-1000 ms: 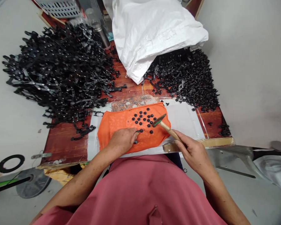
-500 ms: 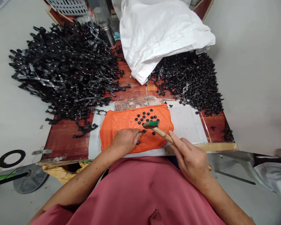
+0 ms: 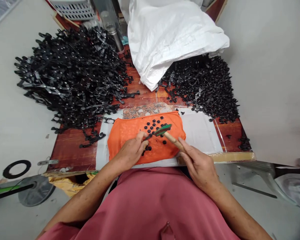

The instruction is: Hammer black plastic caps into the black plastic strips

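My right hand (image 3: 198, 163) is wrapped round the wooden handle of a hammer (image 3: 175, 141). The hammer's green head lies over the orange cloth (image 3: 126, 133), close to my left fingertips. My left hand (image 3: 131, 150) pinches a small black plastic strip (image 3: 148, 137) with a round end, held just left of the hammer head. Several small round black caps (image 3: 154, 124) are grouped on the cloth beyond the hammer. More black pieces (image 3: 148, 149) show beside my left thumb, partly hidden by it.
A tall heap of black jointed strips (image 3: 75, 76) fills the table's left side. On the right, a pile of small black parts (image 3: 207, 86) sits partly under a white sack (image 3: 175, 36). A metal flask (image 3: 116, 38) and a white basket (image 3: 73, 9) stand at the back.
My left hand has raised and tilted the black strip a little, with its thumb further from the cloth's middle. The hammer head has turned and shifted slightly; the right hand moved slightly left.
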`<state>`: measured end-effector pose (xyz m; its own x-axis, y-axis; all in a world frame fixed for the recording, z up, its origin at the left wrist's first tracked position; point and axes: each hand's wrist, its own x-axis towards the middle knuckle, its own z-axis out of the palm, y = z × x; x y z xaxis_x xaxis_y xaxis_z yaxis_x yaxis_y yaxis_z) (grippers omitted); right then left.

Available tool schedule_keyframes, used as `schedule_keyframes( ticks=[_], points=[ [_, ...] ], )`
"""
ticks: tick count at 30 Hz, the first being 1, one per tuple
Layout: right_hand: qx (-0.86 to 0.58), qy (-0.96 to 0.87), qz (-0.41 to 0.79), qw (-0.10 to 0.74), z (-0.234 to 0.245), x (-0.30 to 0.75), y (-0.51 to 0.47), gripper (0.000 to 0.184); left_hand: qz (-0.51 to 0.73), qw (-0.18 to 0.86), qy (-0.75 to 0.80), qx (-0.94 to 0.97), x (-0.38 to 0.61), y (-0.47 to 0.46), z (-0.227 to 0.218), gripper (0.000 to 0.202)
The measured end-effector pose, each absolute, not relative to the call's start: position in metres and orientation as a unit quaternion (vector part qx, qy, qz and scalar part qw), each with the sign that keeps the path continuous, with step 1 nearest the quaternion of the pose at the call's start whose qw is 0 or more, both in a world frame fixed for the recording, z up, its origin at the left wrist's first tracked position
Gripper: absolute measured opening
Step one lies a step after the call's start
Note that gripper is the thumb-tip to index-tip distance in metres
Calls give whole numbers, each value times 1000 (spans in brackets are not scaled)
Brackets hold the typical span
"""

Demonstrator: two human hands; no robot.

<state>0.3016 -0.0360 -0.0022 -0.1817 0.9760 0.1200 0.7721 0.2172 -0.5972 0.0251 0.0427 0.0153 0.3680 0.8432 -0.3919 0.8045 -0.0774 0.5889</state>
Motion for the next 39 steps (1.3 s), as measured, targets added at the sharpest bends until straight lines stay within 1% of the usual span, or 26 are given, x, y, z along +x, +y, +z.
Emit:
schedule_keyframes(
  ticks=[2, 3, 4, 8, 10, 14, 17, 19, 23, 25, 26, 28, 29, 30, 33, 34, 35, 36, 37, 39],
  points=[
    [-597, -704, 232, 307, -2, 307, -34, 50, 110, 427, 548, 711, 13, 43, 19, 41],
    [-603, -690, 241, 319, -3, 310, -33, 50, 140, 439, 539, 705, 7, 45, 21, 44],
    [-610, -680, 249, 323, -4, 312, -33, 49, 162, 443, 531, 704, 1, 47, 21, 44],
    [-628, -652, 285, 315, -17, 318, -34, 48, 201, 430, 558, 681, -9, 66, 16, 27],
    [-638, -636, 296, 319, -26, 320, -36, 48, 222, 442, 579, 648, -8, 75, 10, 25],
    [-654, -602, 316, 331, -36, 323, -40, 48, 288, 520, 559, 578, -3, 83, 7, 27],
    [-650, -592, 336, 339, -31, 321, -37, 47, 297, 580, 533, 540, 0, 79, 13, 28],
    [-640, -590, 357, 337, -21, 312, -31, 41, 296, 617, 519, 512, 6, 73, 16, 31],
    [-588, -586, 437, 346, 2, 273, -7, 18, 345, 682, 476, 435, 29, 55, 13, 47],
    [-545, -592, 478, 352, 9, 252, 6, 15, 369, 700, 455, 408, 41, 46, 10, 50],
    [-533, -597, 486, 351, 10, 244, 12, 16, 373, 699, 454, 408, 44, 41, 10, 49],
    [-528, -605, 483, 348, 11, 234, 20, 13, 350, 659, 483, 459, 42, 35, 11, 40],
    [-530, -606, 482, 346, 11, 232, 22, 11, 325, 608, 512, 512, 37, 32, 13, 34],
    [-533, -604, 483, 343, 11, 232, 23, 12, 300, 534, 543, 574, 30, 30, 16, 28],
    [-539, -580, 509, 338, 11, 236, 24, 17, 252, 240, 585, 732, 12, 25, 26, 20],
    [-537, -568, 525, 337, 12, 236, 23, 19, 254, 171, 569, 763, 9, 24, 28, 21],
    [-532, -555, 543, 337, 13, 235, 23, 20, 257, 139, 542, 788, 9, 23, 29, 24],
    [-527, -541, 561, 340, 13, 234, 22, 20, 254, 146, 511, 808, 11, 21, 29, 27],
    [-523, -526, 575, 345, 14, 231, 22, 21, 246, 182, 482, 821, 15, 20, 28, 31],
    [-523, -501, 588, 360, 15, 227, 22, 22, 216, 292, 456, 812, 23, 18, 23, 36]
  ],
)
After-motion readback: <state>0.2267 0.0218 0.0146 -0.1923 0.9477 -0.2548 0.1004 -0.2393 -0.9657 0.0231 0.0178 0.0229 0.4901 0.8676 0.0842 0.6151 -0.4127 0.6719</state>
